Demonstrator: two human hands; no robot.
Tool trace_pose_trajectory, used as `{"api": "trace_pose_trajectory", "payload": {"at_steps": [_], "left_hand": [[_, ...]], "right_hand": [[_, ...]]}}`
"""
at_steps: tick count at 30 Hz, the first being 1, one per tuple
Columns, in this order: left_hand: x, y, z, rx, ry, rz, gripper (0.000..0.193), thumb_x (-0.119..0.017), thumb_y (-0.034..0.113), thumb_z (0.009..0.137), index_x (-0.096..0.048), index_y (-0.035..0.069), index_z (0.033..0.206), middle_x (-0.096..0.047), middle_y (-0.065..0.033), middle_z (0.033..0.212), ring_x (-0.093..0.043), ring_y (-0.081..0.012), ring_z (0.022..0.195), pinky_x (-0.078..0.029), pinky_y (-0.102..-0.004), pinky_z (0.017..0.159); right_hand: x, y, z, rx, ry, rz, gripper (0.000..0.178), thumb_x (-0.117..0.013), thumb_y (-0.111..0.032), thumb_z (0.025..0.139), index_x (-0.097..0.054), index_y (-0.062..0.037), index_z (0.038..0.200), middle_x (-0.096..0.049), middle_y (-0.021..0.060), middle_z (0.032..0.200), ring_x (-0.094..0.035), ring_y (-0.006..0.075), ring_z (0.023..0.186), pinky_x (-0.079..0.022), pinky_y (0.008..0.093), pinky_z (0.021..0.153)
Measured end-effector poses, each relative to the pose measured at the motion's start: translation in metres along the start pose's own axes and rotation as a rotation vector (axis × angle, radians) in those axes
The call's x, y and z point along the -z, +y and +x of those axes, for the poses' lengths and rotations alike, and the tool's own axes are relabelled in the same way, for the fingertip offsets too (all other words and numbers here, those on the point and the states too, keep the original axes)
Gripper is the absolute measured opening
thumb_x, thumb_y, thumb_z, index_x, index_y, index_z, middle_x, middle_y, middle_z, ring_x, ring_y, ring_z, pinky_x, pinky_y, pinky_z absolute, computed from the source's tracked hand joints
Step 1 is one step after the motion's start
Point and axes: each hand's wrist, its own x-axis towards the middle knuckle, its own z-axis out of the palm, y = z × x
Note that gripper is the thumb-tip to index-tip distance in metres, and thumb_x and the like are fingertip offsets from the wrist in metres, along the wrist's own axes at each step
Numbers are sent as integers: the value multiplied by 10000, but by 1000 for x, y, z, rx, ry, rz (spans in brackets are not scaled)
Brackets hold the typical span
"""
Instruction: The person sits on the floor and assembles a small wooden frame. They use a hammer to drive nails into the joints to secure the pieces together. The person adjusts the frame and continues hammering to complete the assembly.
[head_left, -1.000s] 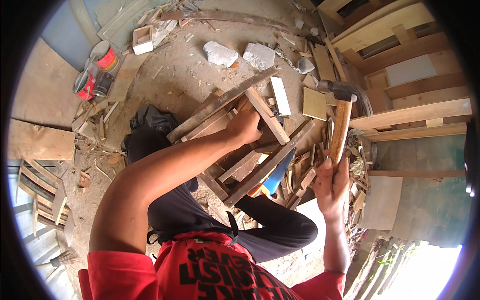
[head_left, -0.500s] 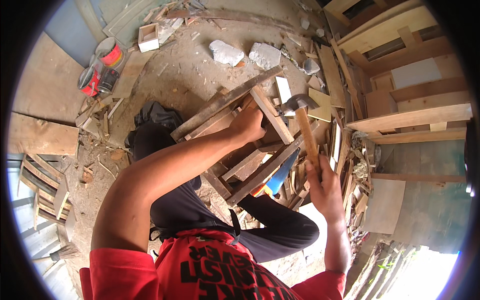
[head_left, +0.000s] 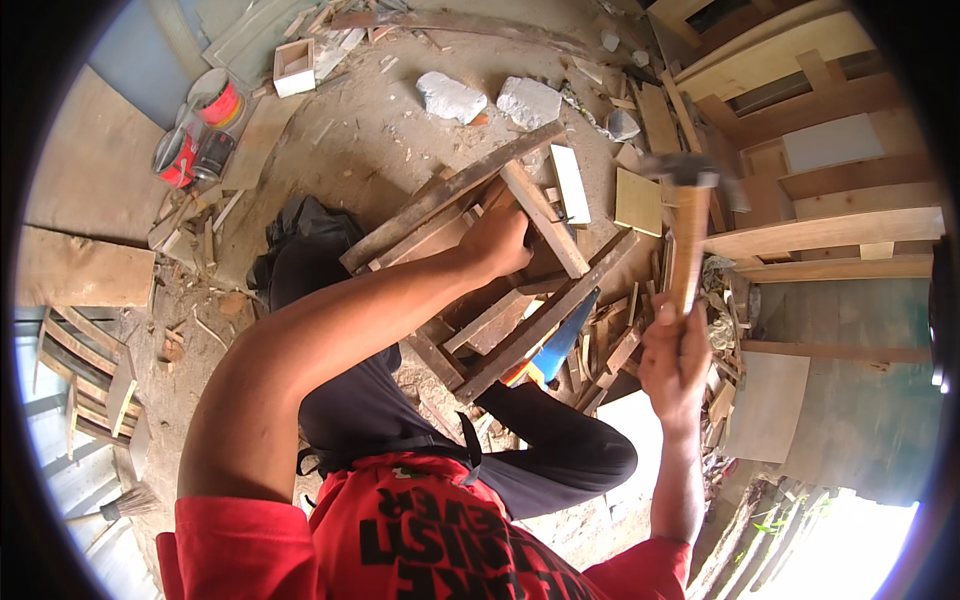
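A wooden frame (head_left: 590,290) made of rough, dark boards rests tilted across my lap. My left hand (head_left: 497,243) reaches inside it, fingers curled round a part of it next to the short crosspiece (head_left: 545,218); the fingertips are hidden. To the right, my right hand (head_left: 677,360) grips a claw hammer (head_left: 688,245) by the lower end of its wooden handle. The hammer's head is up, apart from the frame and blurred by motion. Under the frame's right side shows a blue blade-like sheet (head_left: 566,338), with an orange part at its lower end.
Scrap wood (head_left: 615,350) lies heaped to the right, with a white board (head_left: 570,184) and a yellowish square panel (head_left: 638,201) beyond the frame. Two pale stones (head_left: 452,97) sit farther off. Paint buckets (head_left: 214,98) stand at the far left, wooden shelving (head_left: 830,235) at the right.
My right hand has swung the hammer up and to the right, away from the frame. My left hand and the frame have hardly moved.
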Motion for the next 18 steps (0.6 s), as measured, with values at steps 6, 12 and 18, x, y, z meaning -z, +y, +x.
{"api": "trace_pose_trajectory", "payload": {"at_steps": [6, 12, 18], "left_hand": [[1, 4, 0, 44, -7, 17, 286, -775, 220, 758, -695, -42, 841, -699, -246, 798, -707, -399, 796, -575, -459, 729], [0, 1, 1, 56, -52, 26, 267, -771, 213, 761, -698, -29, 846, -704, -239, 810, -709, -389, 812, -574, -459, 738], [-4, 3, 4, 79, 1, 33, 265, -771, 206, 748, -694, -32, 834, -696, -241, 782, -706, -397, 782, -571, -464, 724]], "right_hand": [[-19, 35, -2, 218, -57, -257, 246, -491, -252, 1066, -578, -33, 995, -431, -58, 616, -383, 29, 473, -297, 242, 408], [-12, 16, -5, -4, -2, 55, 218, -529, -196, 1050, -522, 10, 980, -479, 5, 604, -412, 76, 542, -354, 281, 484], [-15, 17, 1, 133, -143, -302, 219, -529, -179, 1047, -501, 22, 967, -548, 86, 602, -472, 85, 539, -373, 303, 476]]}}
